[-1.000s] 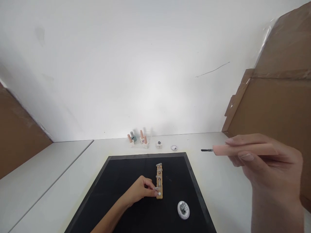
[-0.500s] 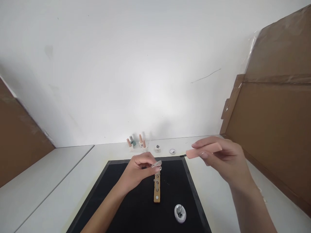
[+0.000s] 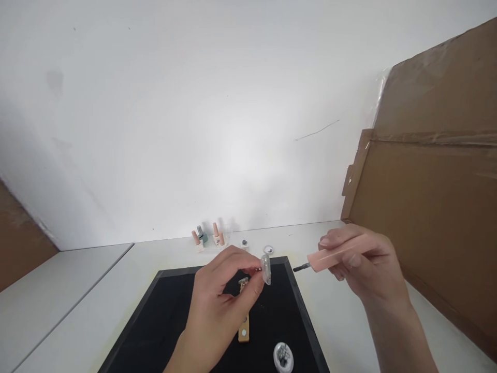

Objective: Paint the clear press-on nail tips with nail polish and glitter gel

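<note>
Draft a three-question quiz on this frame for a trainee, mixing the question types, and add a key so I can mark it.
1. Multiple choice: what is the right hand holding?
A) a bottle
B) a peach-handled brush
C) a wooden strip

2. True or false: the bristles are touching the clear piece in the left hand.

3. Fill in the blank: the white-rimmed oval dish rests on the ____ mat.

Key:
1. B
2. False; a gap shows between them
3. black
</note>
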Tool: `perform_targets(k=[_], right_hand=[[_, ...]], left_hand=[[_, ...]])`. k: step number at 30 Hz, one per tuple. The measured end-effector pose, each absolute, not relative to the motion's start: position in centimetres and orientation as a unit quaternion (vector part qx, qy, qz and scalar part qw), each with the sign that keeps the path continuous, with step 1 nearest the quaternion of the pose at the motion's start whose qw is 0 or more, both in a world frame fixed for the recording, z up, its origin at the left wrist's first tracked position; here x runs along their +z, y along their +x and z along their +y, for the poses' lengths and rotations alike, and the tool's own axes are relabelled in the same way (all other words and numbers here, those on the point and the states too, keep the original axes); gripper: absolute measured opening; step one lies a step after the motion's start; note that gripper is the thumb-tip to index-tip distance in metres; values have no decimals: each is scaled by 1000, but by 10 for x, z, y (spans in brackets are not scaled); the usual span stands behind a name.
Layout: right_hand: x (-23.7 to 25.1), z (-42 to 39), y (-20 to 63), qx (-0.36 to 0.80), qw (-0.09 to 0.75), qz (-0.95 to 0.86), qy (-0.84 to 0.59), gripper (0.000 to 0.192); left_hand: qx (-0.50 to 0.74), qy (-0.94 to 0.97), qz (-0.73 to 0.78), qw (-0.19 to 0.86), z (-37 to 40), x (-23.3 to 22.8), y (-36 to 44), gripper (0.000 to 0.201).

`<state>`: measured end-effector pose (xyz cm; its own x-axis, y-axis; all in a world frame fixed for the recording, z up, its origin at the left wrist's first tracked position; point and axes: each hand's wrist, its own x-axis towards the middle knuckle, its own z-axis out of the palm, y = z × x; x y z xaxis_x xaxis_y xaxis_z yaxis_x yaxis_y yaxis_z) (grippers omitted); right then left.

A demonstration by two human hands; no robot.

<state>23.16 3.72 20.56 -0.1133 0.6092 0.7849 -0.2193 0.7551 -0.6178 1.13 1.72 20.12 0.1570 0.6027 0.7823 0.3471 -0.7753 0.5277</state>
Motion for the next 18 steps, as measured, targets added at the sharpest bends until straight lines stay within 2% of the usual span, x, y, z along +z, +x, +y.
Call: perform_targets(k=[8,18], right_hand=[[198,46,232,355,621,-687,-128,12],[204,45,220,351,621,-694,-99,18]], left_hand=[[544,777,295,113,17,203,22,20],[530,773,305,167,21,201,20,16]])
